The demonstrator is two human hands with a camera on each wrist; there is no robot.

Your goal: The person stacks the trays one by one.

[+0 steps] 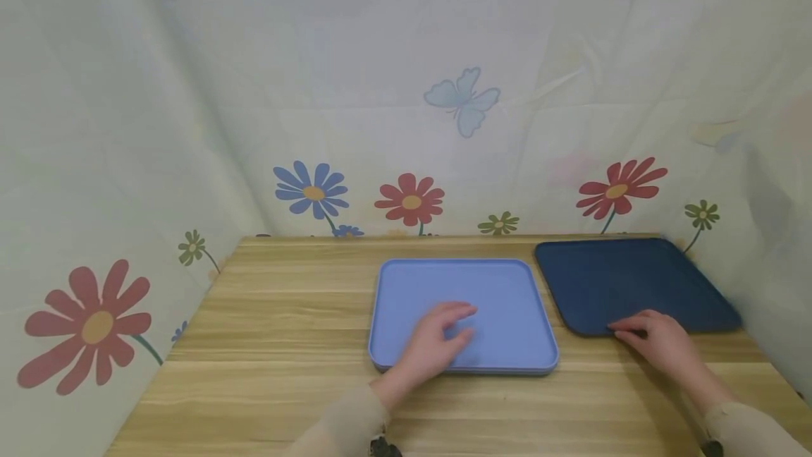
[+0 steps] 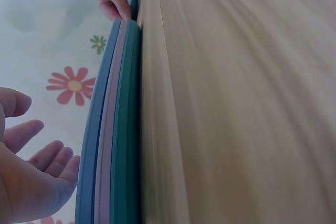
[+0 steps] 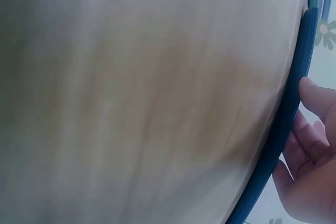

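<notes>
A light blue rectangular tray (image 1: 497, 291) lies at the middle of the table, on top of a stack. Beneath it the left wrist view shows the edges of a pinkish tray (image 2: 107, 145) and a green tray (image 2: 124, 145). Over the top tray, my left hand (image 1: 431, 340) hovers with fingers loosely bent and apart, holding nothing. To the right lies a dark blue tray (image 1: 628, 281). My right hand (image 1: 666, 348) is at its near edge, thumb (image 3: 315, 95) at the rim and fingers loosely bent above; whether they touch it is unclear.
Both trays rest on a wood-grain table (image 1: 285, 344). A pale cloth (image 1: 355, 55) printed with flowers and a butterfly hangs behind the table and along both sides. The dark tray reaches close to the table's right edge.
</notes>
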